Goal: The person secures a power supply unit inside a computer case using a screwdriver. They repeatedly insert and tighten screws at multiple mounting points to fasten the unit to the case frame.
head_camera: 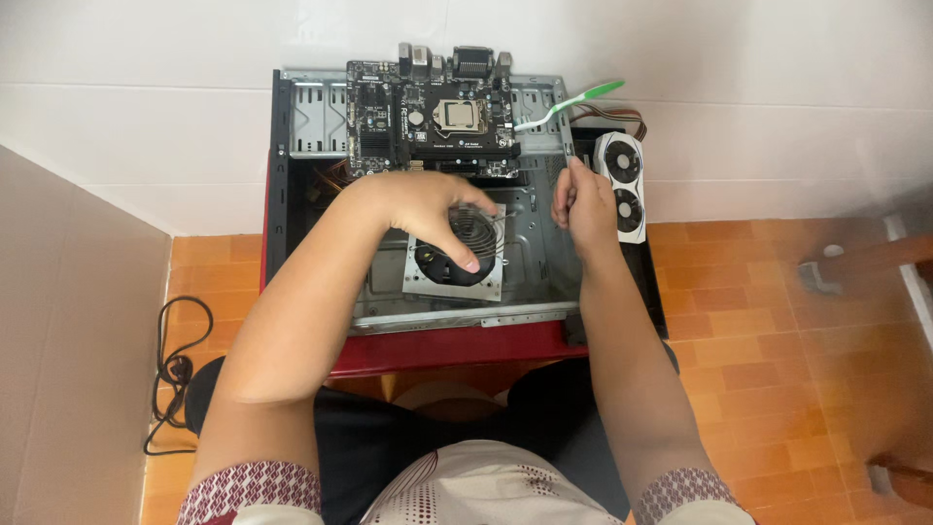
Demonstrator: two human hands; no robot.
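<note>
Nearest to the camera, your pale patterned shirt (466,486) and dark trousers (389,428) are filling the lower edge of the view, with both bare forearms reaching away from you into an open computer case (530,292) that is lying on its side on the orange tiled floor (758,321).

Your left hand (428,209) is curving downward over a power supply unit (455,255), a grey metal box with a round wire fan grille. The fingers (465,255) are spread wide and resting on the grille, touching it rather than closing round it.

Your right hand (586,206) is hovering just beside the case's right wall. Its fingers (566,194) are pinched closed on a slim metal tool (573,167) whose tip is pointing away from you; whether it is a screwdriver or tweezers cannot be told.

Beyond both sets of fingers, a black motherboard (432,117) with a bare processor socket (459,115) is lying across the far end of the case. A green-and-white toothbrush (569,104) is resting just beyond the right fingers, its handle angling up and to the right. Immediately to the right of those fingers, a white twin-fan graphics card (622,185) is lying outside the case, touching its wall.

Well to the left of your left arm, a black cable (173,374) is looping on the floor beside a brown cardboard sheet (78,350).
</note>
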